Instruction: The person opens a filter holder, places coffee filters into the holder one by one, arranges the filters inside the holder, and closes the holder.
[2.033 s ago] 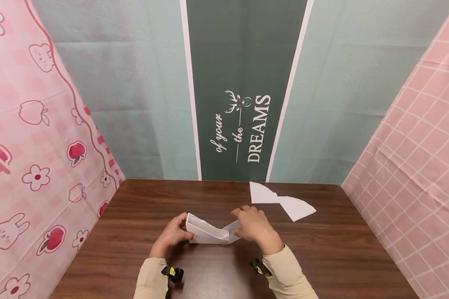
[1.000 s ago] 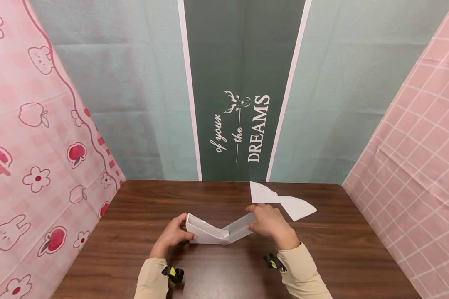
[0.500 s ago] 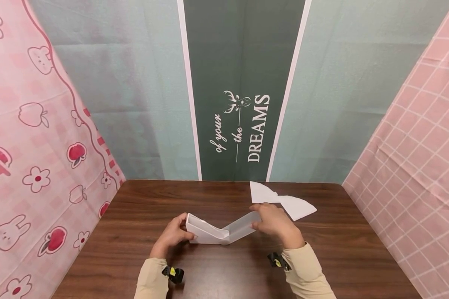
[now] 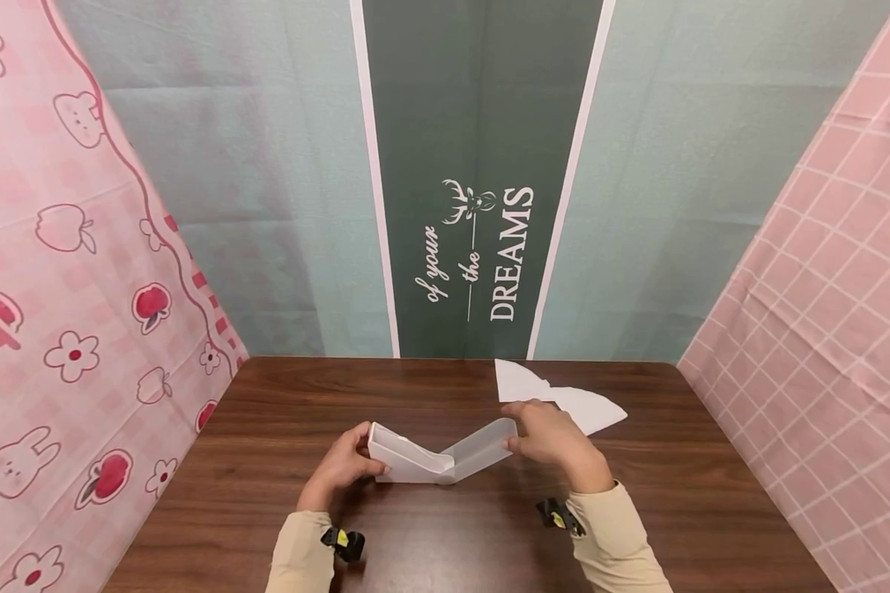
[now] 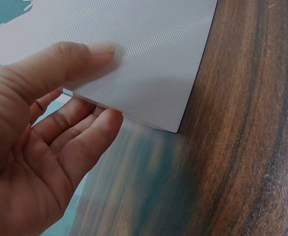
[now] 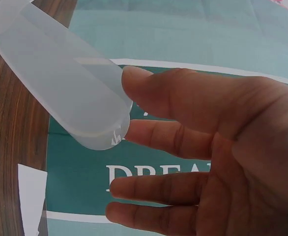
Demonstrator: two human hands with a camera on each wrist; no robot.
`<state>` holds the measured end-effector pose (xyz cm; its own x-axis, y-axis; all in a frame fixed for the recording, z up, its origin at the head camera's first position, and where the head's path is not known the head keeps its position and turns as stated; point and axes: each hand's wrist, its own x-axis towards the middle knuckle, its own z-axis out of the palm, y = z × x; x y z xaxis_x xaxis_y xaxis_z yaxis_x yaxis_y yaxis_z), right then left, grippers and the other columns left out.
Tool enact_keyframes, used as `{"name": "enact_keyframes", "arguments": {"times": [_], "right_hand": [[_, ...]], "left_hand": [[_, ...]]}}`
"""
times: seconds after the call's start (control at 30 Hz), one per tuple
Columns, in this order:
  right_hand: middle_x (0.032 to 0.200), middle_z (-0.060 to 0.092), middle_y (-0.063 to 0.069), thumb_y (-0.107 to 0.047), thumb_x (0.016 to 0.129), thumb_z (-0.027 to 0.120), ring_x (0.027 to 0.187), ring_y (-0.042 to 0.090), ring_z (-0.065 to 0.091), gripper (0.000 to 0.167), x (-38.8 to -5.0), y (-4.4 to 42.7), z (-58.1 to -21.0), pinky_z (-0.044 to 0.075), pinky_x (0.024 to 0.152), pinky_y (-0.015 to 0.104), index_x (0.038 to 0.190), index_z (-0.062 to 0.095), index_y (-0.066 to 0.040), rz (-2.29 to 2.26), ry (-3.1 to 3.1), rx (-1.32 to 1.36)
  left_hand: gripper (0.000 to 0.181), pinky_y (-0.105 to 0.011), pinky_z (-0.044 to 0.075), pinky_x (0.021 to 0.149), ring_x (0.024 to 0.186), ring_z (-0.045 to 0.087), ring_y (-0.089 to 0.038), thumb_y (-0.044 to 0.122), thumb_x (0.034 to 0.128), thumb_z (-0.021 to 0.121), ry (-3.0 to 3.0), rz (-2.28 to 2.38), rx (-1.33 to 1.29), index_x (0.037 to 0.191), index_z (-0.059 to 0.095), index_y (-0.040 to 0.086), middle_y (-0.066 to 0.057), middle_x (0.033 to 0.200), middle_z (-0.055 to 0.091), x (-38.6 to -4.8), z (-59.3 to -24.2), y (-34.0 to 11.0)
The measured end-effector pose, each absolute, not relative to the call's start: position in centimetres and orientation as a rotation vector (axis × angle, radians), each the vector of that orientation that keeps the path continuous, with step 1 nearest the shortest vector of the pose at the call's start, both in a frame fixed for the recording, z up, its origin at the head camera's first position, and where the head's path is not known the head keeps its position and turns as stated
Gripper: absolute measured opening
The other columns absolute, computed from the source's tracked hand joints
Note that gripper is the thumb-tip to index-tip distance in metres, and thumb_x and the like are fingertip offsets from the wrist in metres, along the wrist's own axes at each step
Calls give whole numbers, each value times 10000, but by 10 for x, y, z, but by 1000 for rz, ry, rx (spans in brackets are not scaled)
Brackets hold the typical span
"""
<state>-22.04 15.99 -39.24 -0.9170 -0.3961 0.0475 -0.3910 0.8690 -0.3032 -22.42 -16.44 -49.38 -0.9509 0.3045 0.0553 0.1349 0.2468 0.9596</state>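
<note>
A white ribbed plastic case (image 4: 408, 464) stands on edge on the table, with a translucent flap (image 4: 482, 447) with a rounded end angled out to its right. My left hand (image 4: 341, 463) grips the case's left end; in the left wrist view the thumb (image 5: 92, 56) lies on the ribbed face and fingers are partly behind it. At the flap's far end is my right hand (image 4: 559, 441). In the right wrist view its thumb (image 6: 144, 83) and index fingertip are at the flap's edge, with the fingers nearly straight.
White paper (image 4: 589, 409) in two fan-like shapes joined at a narrow middle lies at the back right of the brown wooden table (image 4: 304, 387), just behind my right hand. Fabric curtains (image 4: 482, 123) surround the table at the back and both sides.
My right hand has slid rightward along the flap to its far end, exposing more of the flap. The left hand and the case stay where they were.
</note>
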Motion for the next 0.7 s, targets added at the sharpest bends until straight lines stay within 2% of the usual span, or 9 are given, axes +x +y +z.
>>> {"name": "enact_keyframes", "arguments": {"times": [0.13,0.47,0.7], "right_hand": [[1038,634,103,-189,756,736,944,291,584,435,-221,163,-392,449,733,494,1154,628,-52,-501,3011,-642],[1059,634,109,-196,754,736,964,302,585,462,-225,174,-390,450,764,482,1177,611,-57,-528,2988,-601],[1072,632,124,-204,760,750,1005,332,571,463,-227,184,-394,443,801,497,1172,609,-48,-541,2978,-547]], "left_hand": [[379,-330,481,617,747,598,-240,-145,657,726,2359,1804,428,976,553,-36,-134,868,640,-217,-481,-162],[412,-318,481,616,752,600,-213,-126,647,748,2369,1795,413,995,556,-19,-112,881,645,-234,-512,-168],[381,-330,482,617,751,598,-243,-140,658,728,2358,1797,421,979,553,-32,-130,870,639,-223,-491,-164]]}}
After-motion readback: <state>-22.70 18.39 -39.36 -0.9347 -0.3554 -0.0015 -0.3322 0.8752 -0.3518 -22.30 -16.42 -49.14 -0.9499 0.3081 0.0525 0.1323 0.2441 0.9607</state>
